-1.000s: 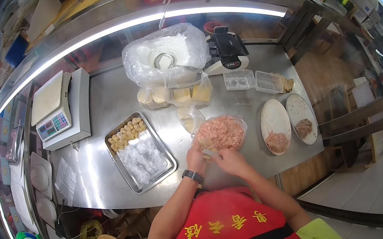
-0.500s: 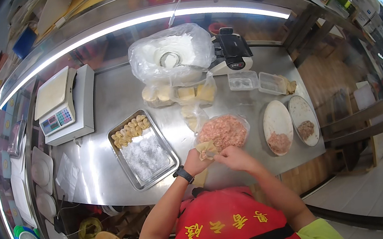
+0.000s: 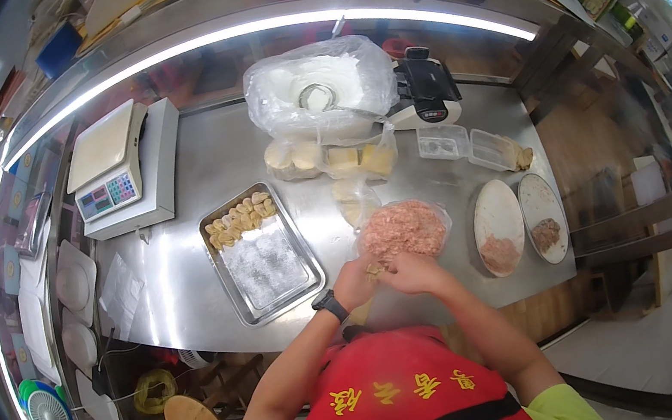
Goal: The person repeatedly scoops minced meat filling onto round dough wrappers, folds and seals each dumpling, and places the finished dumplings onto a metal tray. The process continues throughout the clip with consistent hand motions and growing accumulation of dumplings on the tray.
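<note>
My left hand (image 3: 354, 284), with a dark watch at the wrist, is closed on one side of a small pale-yellow dumpling (image 3: 374, 272). From the other side my right hand (image 3: 412, 274) pinches it, fingertips almost touching the left ones. The fingers hide most of the dumpling. Just beyond my hands sits a mound of pink minced meat (image 3: 404, 228) on clear plastic. To the left, a metal tray (image 3: 299, 233) holds rows of folded dumplings (image 3: 240, 220) at its far end and white flour (image 3: 262, 264) nearer me. Pale wrappers (image 3: 352, 199) lie in plastic behind the meat.
Behind stand a plastic-lined tub of flour (image 3: 287, 113), bagged wrappers (image 3: 294, 160) and a black-topped device (image 3: 426, 83). A scale (image 3: 107, 161) is at far left. Right of the meat are clear containers (image 3: 441, 142) and two oval dishes (image 3: 495, 203) with meat.
My hands have come together around the wrapper, which lay spread in my left hand before and is now gathered between my fingers. The view has shifted slightly, moving the table's things rightward.
</note>
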`<control>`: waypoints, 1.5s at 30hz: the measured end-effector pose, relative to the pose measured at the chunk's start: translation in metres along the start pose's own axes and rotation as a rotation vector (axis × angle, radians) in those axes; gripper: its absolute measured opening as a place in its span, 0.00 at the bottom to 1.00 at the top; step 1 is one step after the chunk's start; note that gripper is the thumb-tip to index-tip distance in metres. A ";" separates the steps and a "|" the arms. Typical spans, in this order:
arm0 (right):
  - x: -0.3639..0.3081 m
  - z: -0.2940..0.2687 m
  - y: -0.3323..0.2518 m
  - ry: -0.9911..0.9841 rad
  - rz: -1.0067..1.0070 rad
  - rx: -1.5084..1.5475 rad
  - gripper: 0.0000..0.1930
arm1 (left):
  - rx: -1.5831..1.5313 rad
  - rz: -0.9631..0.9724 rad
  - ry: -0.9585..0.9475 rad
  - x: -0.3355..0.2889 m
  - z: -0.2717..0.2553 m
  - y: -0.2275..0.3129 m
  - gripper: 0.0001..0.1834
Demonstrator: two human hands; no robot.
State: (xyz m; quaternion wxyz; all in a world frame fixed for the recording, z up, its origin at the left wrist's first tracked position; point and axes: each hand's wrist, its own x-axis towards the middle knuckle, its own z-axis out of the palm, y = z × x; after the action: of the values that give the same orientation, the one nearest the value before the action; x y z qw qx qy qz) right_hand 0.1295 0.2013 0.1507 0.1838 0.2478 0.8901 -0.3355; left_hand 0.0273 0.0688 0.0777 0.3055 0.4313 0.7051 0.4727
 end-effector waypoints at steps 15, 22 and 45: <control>-0.032 0.008 0.087 -0.203 0.252 0.459 0.21 | -0.804 -0.404 0.357 -0.038 -0.079 -0.126 0.21; -0.038 0.031 0.072 -0.261 0.365 0.553 0.21 | 0.055 -0.386 0.708 -0.039 -0.145 -0.170 0.34; -0.032 0.036 0.048 -0.207 0.276 0.641 0.21 | 0.764 -0.014 0.637 -0.079 -0.207 -0.151 0.10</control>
State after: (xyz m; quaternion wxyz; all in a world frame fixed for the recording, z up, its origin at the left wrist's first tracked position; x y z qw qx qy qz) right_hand 0.1886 0.1974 0.1168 0.2296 0.3755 0.6745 -0.5927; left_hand -0.1600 -0.1130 0.0148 -0.1020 0.3418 0.8891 0.2868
